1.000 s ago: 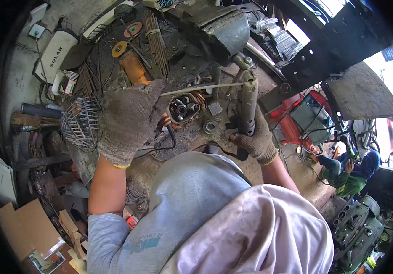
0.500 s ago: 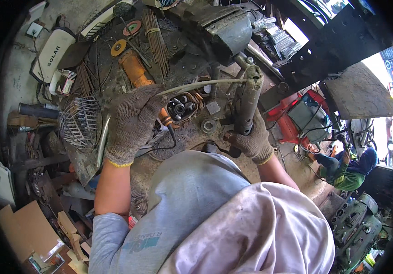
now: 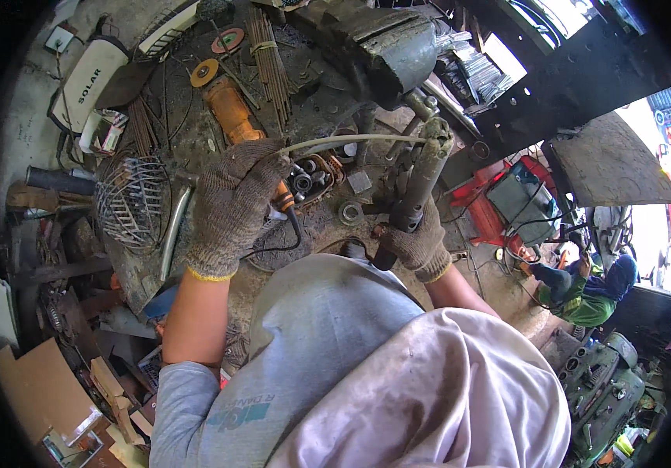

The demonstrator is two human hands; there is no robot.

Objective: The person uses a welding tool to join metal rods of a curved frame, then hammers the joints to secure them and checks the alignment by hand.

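Both my hands wear grey-brown knitted work gloves with yellow cuffs. My left hand [image 3: 236, 199] pinches one end of a thin, pale, curved strip or rod [image 3: 351, 139]. The strip arches to the right, and its other end meets the top part of a grey metal tube [image 3: 423, 175]. I cannot tell whether it goes into the tube or lies against it. That tube stands tilted, with holes near its upper end and lower down. Around its lower part my right hand [image 3: 417, 243] is wrapped. Below the left hand's fingers, an orange-and-black cable sleeve shows.
An orange angle grinder [image 3: 230, 113] lies beyond my left hand, beside an open case of metal parts [image 3: 316, 178]. A large vise [image 3: 398, 58] stands at the far side. Bundled rods [image 3: 269, 62] and a wire basket [image 3: 129, 203] lie left. A person [image 3: 597, 288] crouches at right.
The tube and my right hand have shifted slightly left and down in the picture. My left hand has moved slightly right, still holding the pale strip.
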